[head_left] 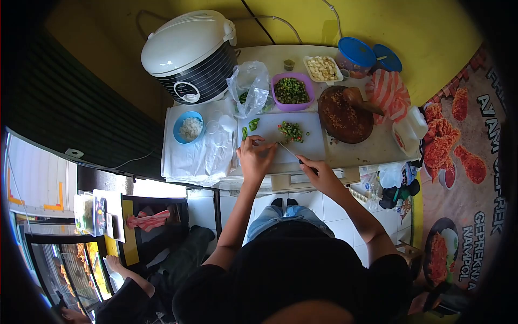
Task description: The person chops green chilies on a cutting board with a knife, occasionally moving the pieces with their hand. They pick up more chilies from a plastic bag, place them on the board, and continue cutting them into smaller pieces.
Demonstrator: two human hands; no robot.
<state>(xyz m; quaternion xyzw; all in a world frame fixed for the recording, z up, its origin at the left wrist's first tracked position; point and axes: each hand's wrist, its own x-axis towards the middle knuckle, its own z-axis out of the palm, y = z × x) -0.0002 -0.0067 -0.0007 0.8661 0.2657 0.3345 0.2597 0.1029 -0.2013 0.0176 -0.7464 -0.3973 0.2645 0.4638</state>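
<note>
On the white cutting board [313, 152], my left hand [252, 161] rests with its fingers bent. Whatever lies under them is too small to make out. Larger green chili pieces [253, 124] lie just beyond its fingertips. My right hand [319, 175] grips a small knife [288, 152] by its dark handle, the blade pointing left towards my left fingers. A heap of chopped green and red chilies [291, 132] sits on the board past the blade. Behind the board stands a purple tub [311, 92] of chopped green pieces.
A rice cooker [189, 59] and a blue bowl [180, 141] of rice stand left. A clear plastic bag [251, 86] lies behind the board. To the right are a stone mortar [337, 127] with a pestle [364, 102] and a foam box [413, 127]. Another person [129, 286] is at lower left.
</note>
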